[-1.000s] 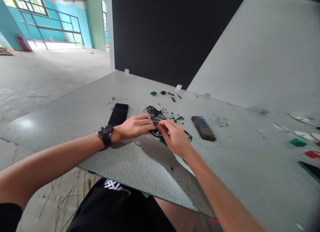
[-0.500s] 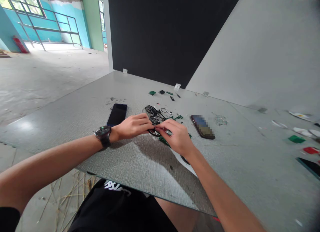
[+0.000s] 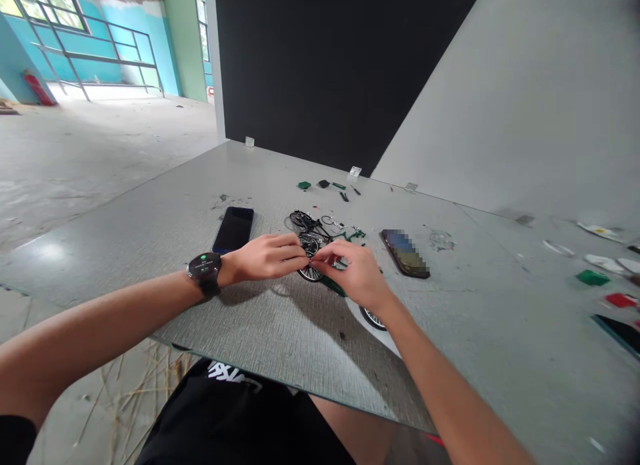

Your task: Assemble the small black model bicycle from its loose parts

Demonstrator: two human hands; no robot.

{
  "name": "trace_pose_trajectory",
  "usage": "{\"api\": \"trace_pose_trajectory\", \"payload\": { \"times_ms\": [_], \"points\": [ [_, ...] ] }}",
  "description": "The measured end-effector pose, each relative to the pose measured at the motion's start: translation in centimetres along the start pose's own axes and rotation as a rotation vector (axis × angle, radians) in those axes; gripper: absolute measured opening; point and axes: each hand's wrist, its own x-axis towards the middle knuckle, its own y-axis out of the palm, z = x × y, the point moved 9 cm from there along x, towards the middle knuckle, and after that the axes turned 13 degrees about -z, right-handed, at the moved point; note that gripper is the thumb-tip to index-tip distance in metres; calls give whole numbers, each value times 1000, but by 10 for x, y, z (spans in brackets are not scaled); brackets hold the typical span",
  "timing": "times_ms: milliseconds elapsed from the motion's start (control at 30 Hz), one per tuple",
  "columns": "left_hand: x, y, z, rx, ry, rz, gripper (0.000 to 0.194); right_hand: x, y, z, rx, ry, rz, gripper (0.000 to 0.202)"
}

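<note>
Hand posture and layout at a work table (image 3: 195,325). The left hand (image 3: 273,257) comes in from the wearer's left with its fingers bent and nearly closed, the tips at a spoked wheel (image 3: 312,273) near the middle of the table; its thumb is hidden, so whether it grips or merely steadies cannot be told. The right hand (image 3: 353,268) meets it from the other side, thumb and forefinger pinched together on a small dark part (image 3: 309,260) at the wheel's upper edge, too fine to identify. The opposed approach probably lets one hand brace while the other works with precision. A green frame (image 3: 333,286) shows beneath the right hand, and a second wheel (image 3: 374,317) lies beside the right wrist; whether these join the first wheel is obscured. Just beyond the fingertips lies a black model bicycle (image 3: 303,219), with green pieces (image 3: 356,235) beside it, all within easy reach. A dark phone (image 3: 233,229) lies left of the hands and another phone (image 3: 405,253) right of them, both apart from the wheel, a placement that presumably gives the hands room. Farther back, a green block (image 3: 304,185) and a black block (image 3: 323,183) lie near each other, seemingly set aside from the finer parts.
</note>
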Motion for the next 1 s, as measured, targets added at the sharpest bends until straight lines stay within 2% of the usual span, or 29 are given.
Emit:
{"api": "trace_pose_trajectory", "payload": {
  "times_ms": [267,433,667,1000],
  "points": [
    [2,-7,-7,8,54,-83,12,-1,4,-6,60,110,0,30],
    [5,-10,-3,-62,7,-90,13,-1,0,0,79,53,-70,26],
    [6,-10,6,-94,-57,-53,17,-1,-7,8,2,-76,-90,20],
    [2,-8,8,-118,-68,-77,18,-3,-6,5,-77,-84,-83,20]
  ]
}}
